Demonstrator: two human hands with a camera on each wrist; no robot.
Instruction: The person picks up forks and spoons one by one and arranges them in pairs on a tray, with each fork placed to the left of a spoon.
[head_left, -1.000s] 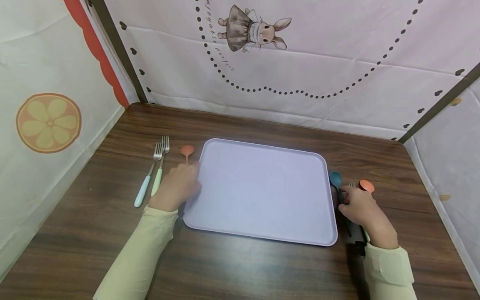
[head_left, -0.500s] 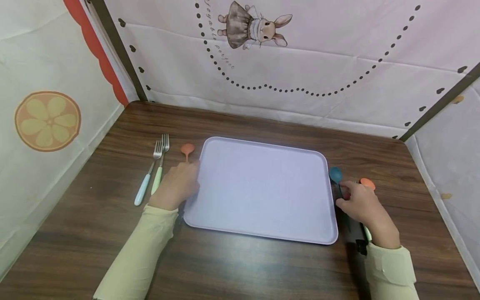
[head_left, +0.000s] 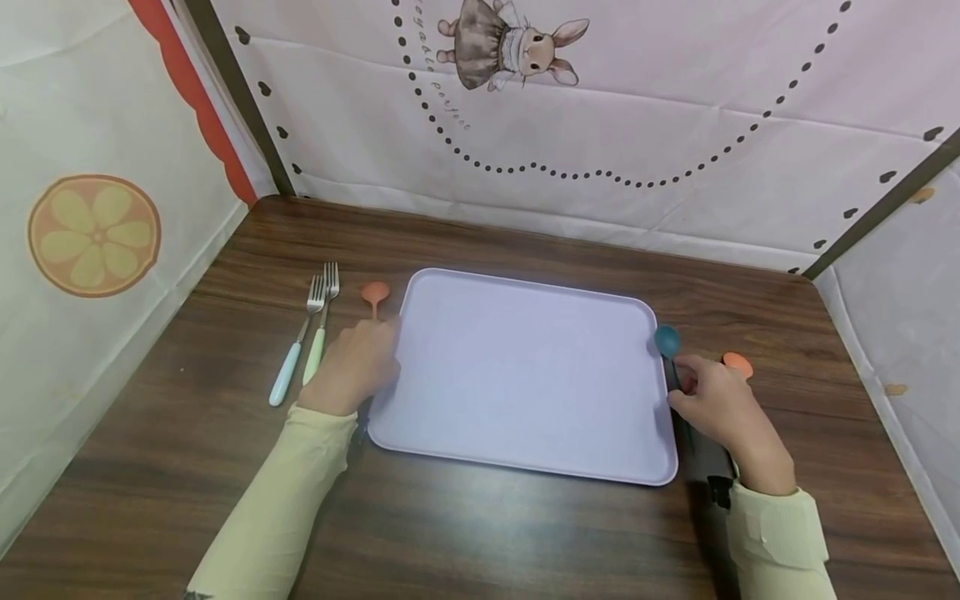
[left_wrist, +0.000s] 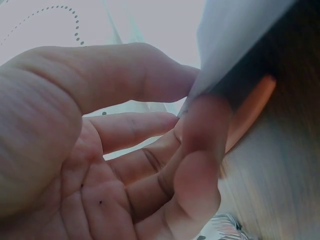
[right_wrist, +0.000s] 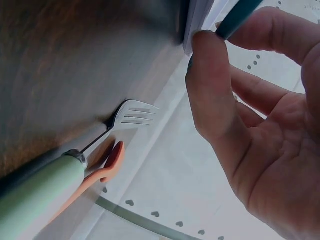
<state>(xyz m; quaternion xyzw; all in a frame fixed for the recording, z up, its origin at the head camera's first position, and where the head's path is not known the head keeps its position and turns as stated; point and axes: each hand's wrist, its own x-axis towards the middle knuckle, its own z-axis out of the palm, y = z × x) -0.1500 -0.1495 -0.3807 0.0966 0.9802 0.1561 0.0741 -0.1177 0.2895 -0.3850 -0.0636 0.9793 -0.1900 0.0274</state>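
Note:
A lavender tray lies on the wooden table. My left hand pinches its left edge; the left wrist view shows thumb and fingertips meeting at the tray rim. An orange spoon lies partly hidden beneath that hand. At the tray's right edge, my right hand pinches a teal spoon by its handle, bowl pointing away and overlapping the rim. Below the right hand, the right wrist view shows a green-handled fork and another orange spoon on the table.
Left of the left hand lie a light-blue-handled fork and a green-handled fork, side by side. Printed cloth walls enclose the table at the back and both sides.
My right hand has moved the teal spoon slightly left and away, toward the tray's rim. The left hand stays at the tray edge. The head view has tilted slightly.

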